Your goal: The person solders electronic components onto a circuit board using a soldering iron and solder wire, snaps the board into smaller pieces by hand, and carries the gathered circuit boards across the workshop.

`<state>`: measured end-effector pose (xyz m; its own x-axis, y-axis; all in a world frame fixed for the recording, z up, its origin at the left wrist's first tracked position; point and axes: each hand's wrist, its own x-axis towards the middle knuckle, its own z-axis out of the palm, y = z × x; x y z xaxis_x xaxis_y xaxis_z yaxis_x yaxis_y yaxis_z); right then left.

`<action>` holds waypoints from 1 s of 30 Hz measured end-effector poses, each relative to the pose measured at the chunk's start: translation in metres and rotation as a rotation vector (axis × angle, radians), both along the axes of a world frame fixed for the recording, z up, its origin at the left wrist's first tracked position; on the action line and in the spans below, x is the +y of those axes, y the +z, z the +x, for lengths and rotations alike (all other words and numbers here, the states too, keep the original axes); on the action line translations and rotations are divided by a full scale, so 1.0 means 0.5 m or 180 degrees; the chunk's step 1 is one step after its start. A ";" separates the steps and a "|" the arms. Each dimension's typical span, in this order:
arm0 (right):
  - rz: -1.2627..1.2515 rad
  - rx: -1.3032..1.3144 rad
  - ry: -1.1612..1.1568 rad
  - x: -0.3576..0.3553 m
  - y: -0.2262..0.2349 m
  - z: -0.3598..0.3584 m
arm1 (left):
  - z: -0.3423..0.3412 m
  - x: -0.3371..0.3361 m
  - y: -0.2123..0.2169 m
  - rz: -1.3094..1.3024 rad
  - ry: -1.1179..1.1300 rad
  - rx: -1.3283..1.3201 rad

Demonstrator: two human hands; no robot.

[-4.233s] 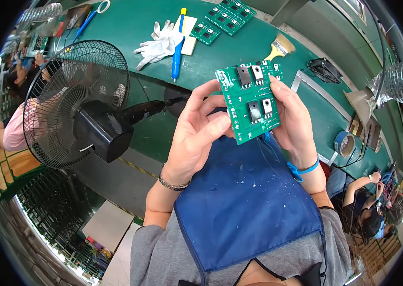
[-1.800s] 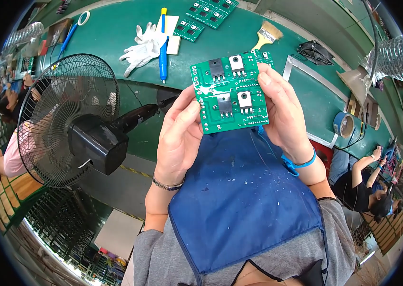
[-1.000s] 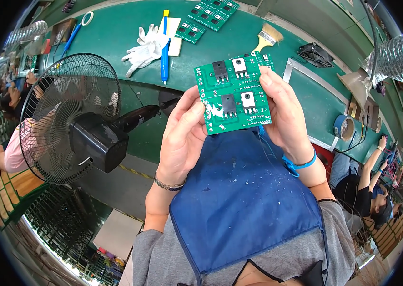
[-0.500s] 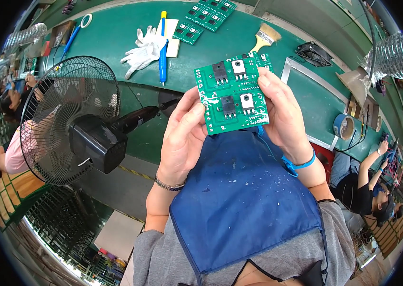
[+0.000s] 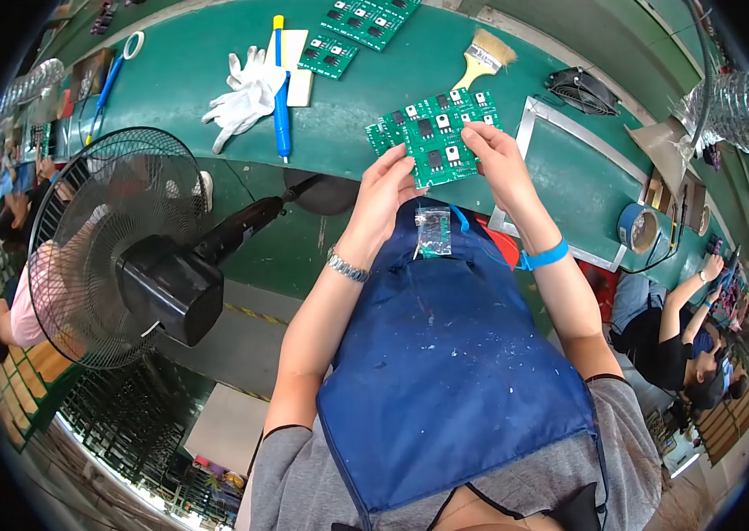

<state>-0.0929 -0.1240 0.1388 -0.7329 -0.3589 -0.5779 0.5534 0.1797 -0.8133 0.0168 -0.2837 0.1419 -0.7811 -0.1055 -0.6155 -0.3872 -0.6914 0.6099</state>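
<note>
gripping a green circuit board [image 5: 442, 142] from both sides, the left hand [image 5: 382, 199] pinches its left edge with thumb and fingers and the right hand [image 5: 500, 164] is clamped on its right edge, the board held by the near edge of the green table [image 5: 175, 93] with its black and pale components facing up. beyond it more green boards [image 5: 482, 106] show, partly hidden by the held one, with a bristle brush [image 5: 483, 62] just past them; a white glove [image 5: 246, 99] and a blue pen-like tool [image 5: 281, 115] lie farther left, and a metal frame [image 5: 587, 140] lies to the right.
</note>
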 end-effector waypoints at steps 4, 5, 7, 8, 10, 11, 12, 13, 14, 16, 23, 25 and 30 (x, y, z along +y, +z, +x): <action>0.0003 0.0006 -0.0027 0.007 -0.052 -0.019 | -0.027 0.015 -0.055 -0.0079 -0.0071 -0.0252; -0.0001 0.0004 -0.0036 0.014 -0.075 -0.024 | -0.032 0.020 -0.072 -0.0083 -0.0080 -0.0254; 0.0471 0.0572 0.0277 0.025 -0.122 -0.037 | -0.047 0.032 -0.102 -0.0710 -0.0136 -0.0167; 0.0450 0.0589 0.0278 0.026 -0.135 -0.042 | -0.056 0.042 -0.111 -0.1233 -0.0132 -0.0197; 0.1040 0.1542 0.0446 0.022 -0.150 -0.042 | -0.058 0.045 -0.149 -0.2199 -0.0394 -0.0172; 0.1009 0.1563 0.0447 0.020 -0.155 -0.042 | -0.066 0.045 -0.155 -0.2749 -0.0495 -0.0115; 0.1113 0.1915 0.0440 0.018 -0.160 -0.042 | -0.069 0.046 -0.158 -0.3030 -0.0594 -0.0189; 0.1225 0.2262 0.0421 0.018 -0.167 -0.042 | -0.077 0.043 -0.145 -0.3150 -0.0784 -0.0170; 0.1199 0.2430 0.0414 0.020 -0.173 -0.045 | -0.081 0.038 -0.139 -0.3451 -0.0912 -0.0138; 0.1230 0.2478 0.0414 0.026 -0.173 -0.049 | -0.100 0.020 -0.134 -0.3786 -0.1028 -0.0093; 0.1405 0.2412 0.0319 0.036 -0.101 -0.054 | -0.274 -0.139 -0.206 -0.2510 0.0283 -0.0437; 0.1258 0.2317 0.0252 0.053 -0.091 -0.053 | -0.351 -0.158 -0.219 -0.2337 0.0588 -0.0767; 0.1062 0.2163 0.0396 0.056 -0.059 -0.038 | -0.434 -0.242 -0.340 -0.1982 0.1145 -0.1384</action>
